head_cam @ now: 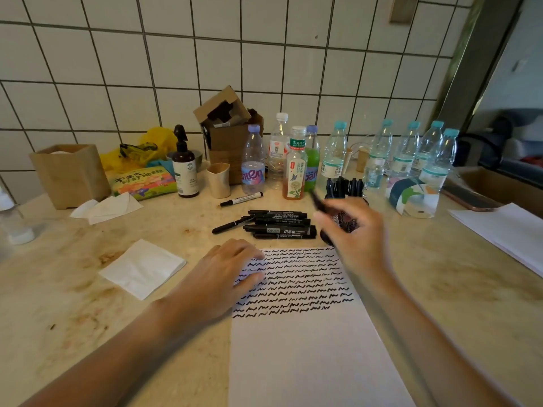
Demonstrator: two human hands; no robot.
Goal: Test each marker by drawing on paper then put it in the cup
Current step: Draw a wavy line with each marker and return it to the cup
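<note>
A white sheet of paper (308,348) lies in front of me, its upper half filled with rows of black squiggles. My left hand (226,271) rests flat on the sheet's upper left corner. My right hand (352,230) holds a black marker (318,202), blurred and pointing up and to the left, just in front of a dark mesh cup (345,189) that holds several black markers. A pile of several black markers (279,224) lies beyond the paper. One more marker (242,199) lies alone farther back.
Several water and drink bottles (335,154) line the tiled wall. A beige cup (219,180), a pump bottle (184,168), a snack bag (144,180) and cardboard boxes (226,130) stand at the back. Napkins (144,267) lie left. More paper (505,230) lies right.
</note>
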